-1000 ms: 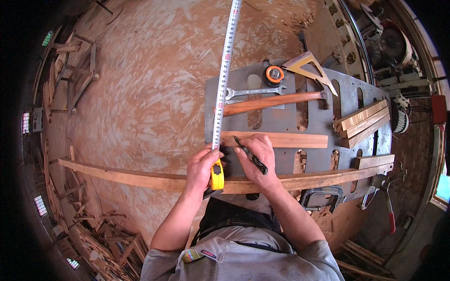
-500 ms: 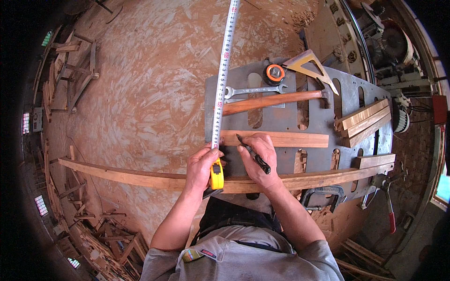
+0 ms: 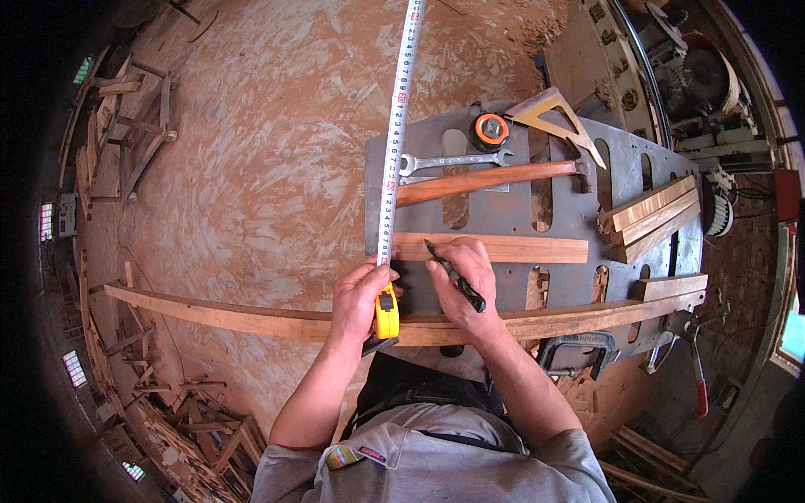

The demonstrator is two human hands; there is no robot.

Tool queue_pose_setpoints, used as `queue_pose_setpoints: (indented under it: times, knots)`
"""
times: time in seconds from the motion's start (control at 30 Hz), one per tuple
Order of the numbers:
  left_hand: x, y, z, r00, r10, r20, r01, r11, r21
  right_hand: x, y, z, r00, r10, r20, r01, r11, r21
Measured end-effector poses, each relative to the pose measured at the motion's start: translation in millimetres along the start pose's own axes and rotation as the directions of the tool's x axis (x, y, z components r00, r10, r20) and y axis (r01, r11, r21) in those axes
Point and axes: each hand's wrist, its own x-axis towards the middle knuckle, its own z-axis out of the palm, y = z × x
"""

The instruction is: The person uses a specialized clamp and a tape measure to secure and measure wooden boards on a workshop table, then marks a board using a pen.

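Note:
My left hand [image 3: 359, 295] is closed on a yellow tape measure [image 3: 387, 317], thumb against its blade. The white blade [image 3: 397, 126] runs out away from me, past the top of the view, crossing the left end of a flat wooden strip [image 3: 528, 249]. In my right hand [image 3: 466, 281] is a black marker pen [image 3: 459, 285], its tip pointing up-left over the strip. Whether the tip touches the wood I cannot tell. A long wooden batten [image 3: 226, 317] lies crosswise beneath both wrists.
The slotted metal table [image 3: 503, 210] carries a hammer [image 3: 495, 179], a wrench [image 3: 457, 161], an orange-black tape measure [image 3: 491, 131], a set square [image 3: 553, 117] and stacked wood blocks [image 3: 654, 218]. A C-clamp [image 3: 579, 352] and locking pliers [image 3: 698, 377] sit along its near edge.
The tape blade's far part has shifted very slightly left. Both hands keep their grips and nearly the same places.

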Motion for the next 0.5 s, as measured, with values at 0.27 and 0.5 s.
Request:
queue_pose_setpoints:
  times: [0.27, 0.5]
  knots:
    - [0.2, 0.9, 1.2, 1.000, -0.001, 0.002, 0.001, 1.000, -0.025, 1.0, -1.2, -0.7, 1.000, 0.006, 0.000, -0.006, 1.000, -0.005]
    - [0.6, 2.1, 2.8, 1.000, -0.009, -0.006, 0.009, 1.000, -0.027, 1.1, -0.9, -1.2, 1.000, 0.005, 0.009, -0.005, 1.000, -0.005]
